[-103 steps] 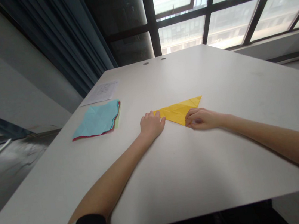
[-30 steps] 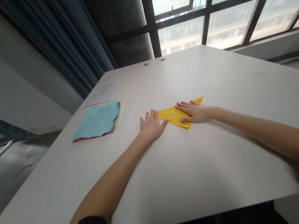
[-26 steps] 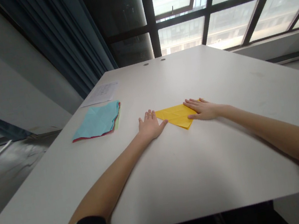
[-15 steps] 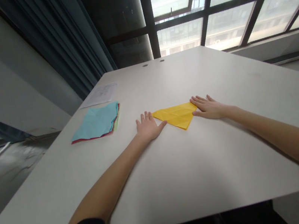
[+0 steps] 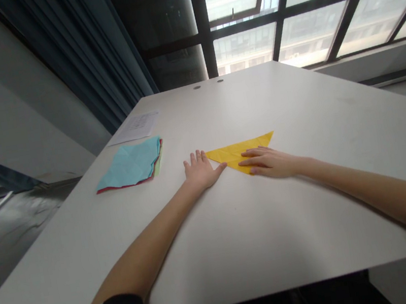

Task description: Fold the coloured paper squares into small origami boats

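Note:
A yellow sheet (image 5: 228,154), cloth or thin paper, lies folded in a triangle on the white table, its long edge on the far side and a corner towards me. My left hand (image 5: 201,171) rests flat with fingers spread at its left corner, the thumb by the near left edge. My right hand (image 5: 268,162) lies over the near right part of the triangle, fingers stretched out across it, hiding some of that side. The right corner sticks out beyond the hand.
Left of my left hand is a stack of coloured sheets (image 5: 131,162), light blue on top with red and green edges below. Behind it lies a printed paper (image 5: 135,127). The white table (image 5: 247,237) reaches back towards the windows (image 5: 249,52); a blue curtain (image 5: 90,51) hangs at the left.
My right hand has moved left and towards me, from the triangle's right corner onto its near right part. That corner now shows. My left hand stays in place.

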### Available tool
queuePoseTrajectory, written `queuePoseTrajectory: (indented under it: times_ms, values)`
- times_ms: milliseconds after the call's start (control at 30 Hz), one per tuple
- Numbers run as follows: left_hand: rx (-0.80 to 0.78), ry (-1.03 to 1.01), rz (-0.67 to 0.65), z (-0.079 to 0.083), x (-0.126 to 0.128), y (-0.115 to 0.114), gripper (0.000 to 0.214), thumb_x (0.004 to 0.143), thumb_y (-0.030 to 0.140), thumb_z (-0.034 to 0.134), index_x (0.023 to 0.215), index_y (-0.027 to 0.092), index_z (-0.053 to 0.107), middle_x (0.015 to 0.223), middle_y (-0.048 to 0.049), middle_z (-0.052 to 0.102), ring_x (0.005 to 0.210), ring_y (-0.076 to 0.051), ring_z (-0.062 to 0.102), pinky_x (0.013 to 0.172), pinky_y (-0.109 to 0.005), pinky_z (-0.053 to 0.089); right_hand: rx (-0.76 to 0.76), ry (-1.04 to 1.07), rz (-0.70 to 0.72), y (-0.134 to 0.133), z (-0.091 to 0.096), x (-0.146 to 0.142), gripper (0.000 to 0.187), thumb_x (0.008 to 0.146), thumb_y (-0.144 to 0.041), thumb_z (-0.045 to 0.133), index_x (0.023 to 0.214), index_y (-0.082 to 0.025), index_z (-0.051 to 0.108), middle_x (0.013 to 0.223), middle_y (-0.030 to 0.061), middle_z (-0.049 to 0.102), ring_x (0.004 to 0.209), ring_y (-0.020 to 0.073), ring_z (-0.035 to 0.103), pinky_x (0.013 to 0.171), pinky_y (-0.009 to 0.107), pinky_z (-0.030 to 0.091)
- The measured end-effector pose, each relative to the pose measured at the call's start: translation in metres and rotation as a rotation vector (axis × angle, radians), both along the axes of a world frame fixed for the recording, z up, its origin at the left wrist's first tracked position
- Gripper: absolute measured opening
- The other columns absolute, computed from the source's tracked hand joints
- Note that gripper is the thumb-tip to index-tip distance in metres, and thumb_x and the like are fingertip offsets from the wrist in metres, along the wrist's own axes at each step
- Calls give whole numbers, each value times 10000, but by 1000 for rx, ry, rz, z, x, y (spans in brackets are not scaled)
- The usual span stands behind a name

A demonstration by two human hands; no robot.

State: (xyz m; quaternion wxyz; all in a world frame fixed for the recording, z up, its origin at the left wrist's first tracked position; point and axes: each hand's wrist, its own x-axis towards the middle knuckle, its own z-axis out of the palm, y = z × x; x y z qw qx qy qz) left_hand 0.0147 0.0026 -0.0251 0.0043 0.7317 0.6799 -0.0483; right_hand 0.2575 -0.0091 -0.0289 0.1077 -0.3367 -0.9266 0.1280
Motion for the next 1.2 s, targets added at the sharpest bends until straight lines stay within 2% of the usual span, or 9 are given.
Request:
queuePoseTrajectory:
  times_ms: [200,433,533,600,700,767,933,1133,1200]
  values:
    - [12,34,56,1,-19,10,1009,703,782,132,1398,56,230,1461,-186,197,1336,-370,155,1027,-568,186,-5,30,32,3,1,3,512,843,-505,427,1260,-218,504,1349,129,430,1234,280,388,1019,468,288]
    - [69,9,78,5,-44,21,820,788,695,136,1320,124,386,1400,-187,340,1278,-380,277,980,-594,233,-17,14,60,4,-1,7,531,841,-506,431,1301,-241,458,1384,113,394,1268,282,346,1037,484,255]
    - [103,-51,-31,8,-44,24,701,810,658,205,1199,160,508,1292,-163,477,1223,-342,367,965,-564,277,0,33,57,4,-1,6,534,838,-507,435,1298,-237,464,1370,118,414,1256,282,365,1032,481,267]
    - [100,-133,-88,9,-41,26,598,815,614,287,1143,187,549,1240,-125,528,1174,-294,429,957,-489,328,20,31,51,4,-1,6,535,841,-513,426,1290,-225,475,1358,126,427,1247,278,378,1028,472,277]
    - [85,-279,-95,9,-35,31,463,801,538,391,1052,213,604,1153,-72,589,1080,-232,510,902,-358,398,50,21,56,4,0,5,545,832,-534,431,1276,-224,494,1339,132,446,1232,282,396,1015,471,289]
    - [93,-346,-75,8,-33,32,412,790,507,425,999,213,624,1089,-59,619,1021,-214,542,860,-319,421,54,21,75,3,2,4,538,823,-543,443,1262,-239,510,1316,125,471,1209,285,418,1001,477,299]
    - [168,-318,-38,4,-30,28,462,784,526,429,1086,218,594,1151,-66,589,1066,-238,511,876,-354,415,47,35,142,-1,8,0,479,827,-528,449,1206,-259,564,1239,109,534,1138,264,469,970,459,323]
    - [166,-315,-84,3,-28,26,315,745,463,498,919,250,652,1081,-38,609,1031,-237,517,860,-355,425,81,-9,157,-4,13,-3,542,797,-570,468,1239,-263,534,1192,122,533,1081,277,481,927,467,344]
    - [153,-339,-92,3,-27,27,313,749,439,497,941,244,648,1074,-36,613,1027,-224,522,869,-338,423,87,-4,179,-6,14,-4,540,791,-574,475,1232,-270,541,1151,117,542,1050,268,490,915,454,353]
